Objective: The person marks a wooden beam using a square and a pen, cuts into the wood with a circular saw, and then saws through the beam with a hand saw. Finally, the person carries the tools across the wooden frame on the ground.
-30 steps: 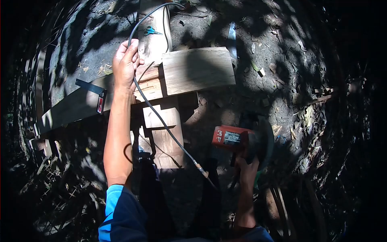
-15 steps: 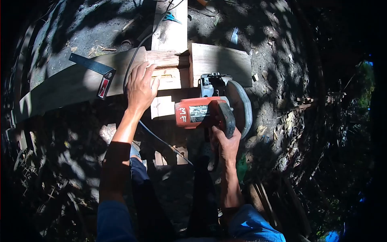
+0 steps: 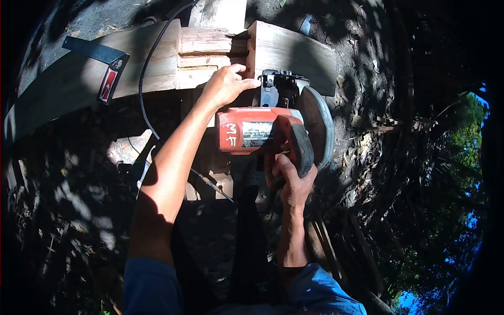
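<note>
A red circular saw (image 3: 252, 128) with a black rear handle and grey blade guard sits at the near edge of a thick timber beam (image 3: 291, 55). My right hand (image 3: 298, 181) is wrapped round its handle. My left hand (image 3: 226, 86) is over the beam's near edge, thumb stretched to the saw's metal base plate (image 3: 269, 94) and index finger apart from it. The other fingers are partly hidden. Just beyond this hand, the beam has a rough, lowered notch (image 3: 207, 50) with grooves across it.
A try square (image 3: 107, 79) with a red label lies on the beam's left part. A black power cord (image 3: 142, 89) loops over the beam and down past my left forearm. Another pale board (image 3: 218, 13) extends away behind the notch. Leaves litter the shaded ground at right.
My left hand has moved right, from the notched part of the beam to the saw's base plate. The beam and square sit higher in view. My right hand keeps its grip on the saw.
</note>
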The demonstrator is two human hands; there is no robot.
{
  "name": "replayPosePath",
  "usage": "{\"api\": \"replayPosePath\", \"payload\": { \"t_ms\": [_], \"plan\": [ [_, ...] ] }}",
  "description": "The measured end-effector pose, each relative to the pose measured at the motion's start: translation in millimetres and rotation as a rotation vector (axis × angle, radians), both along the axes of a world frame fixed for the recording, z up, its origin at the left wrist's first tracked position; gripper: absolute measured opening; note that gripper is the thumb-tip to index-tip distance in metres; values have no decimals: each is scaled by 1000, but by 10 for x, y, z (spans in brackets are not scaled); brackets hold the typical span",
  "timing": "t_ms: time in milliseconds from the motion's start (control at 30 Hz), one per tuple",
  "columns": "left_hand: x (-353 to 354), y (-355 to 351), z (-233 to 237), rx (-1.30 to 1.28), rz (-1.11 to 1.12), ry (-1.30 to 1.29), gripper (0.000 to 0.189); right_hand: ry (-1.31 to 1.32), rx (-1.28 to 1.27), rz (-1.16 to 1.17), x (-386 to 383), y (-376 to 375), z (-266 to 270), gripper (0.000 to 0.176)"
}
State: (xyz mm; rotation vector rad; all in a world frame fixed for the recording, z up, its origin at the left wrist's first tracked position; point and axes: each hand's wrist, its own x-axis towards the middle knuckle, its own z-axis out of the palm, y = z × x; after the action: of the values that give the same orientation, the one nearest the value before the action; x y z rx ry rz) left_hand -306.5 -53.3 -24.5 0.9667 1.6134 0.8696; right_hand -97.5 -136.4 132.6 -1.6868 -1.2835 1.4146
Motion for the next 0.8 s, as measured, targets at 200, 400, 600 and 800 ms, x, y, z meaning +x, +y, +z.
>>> {"api": "replayPosePath", "payload": {
  "t_ms": [200, 400, 600, 800],
  "plan": [
    [-19, 74, 5, -24, -7, -38, 70, 46, 24, -54, -78, 15, -13, 32],
    [-2, 67, -4, -48, 14, -1, 69, 33, 48, -48, -104, 29, -34, 24],
    [34, 55, -36, -53, 34, -62, 66, -17, 43, -50, -112, 2, -38, 20],
    [16, 23, 10, -27, 53, -29, 71, 50, 60, -30, -42, 7, -108, 21]
  ]
}}
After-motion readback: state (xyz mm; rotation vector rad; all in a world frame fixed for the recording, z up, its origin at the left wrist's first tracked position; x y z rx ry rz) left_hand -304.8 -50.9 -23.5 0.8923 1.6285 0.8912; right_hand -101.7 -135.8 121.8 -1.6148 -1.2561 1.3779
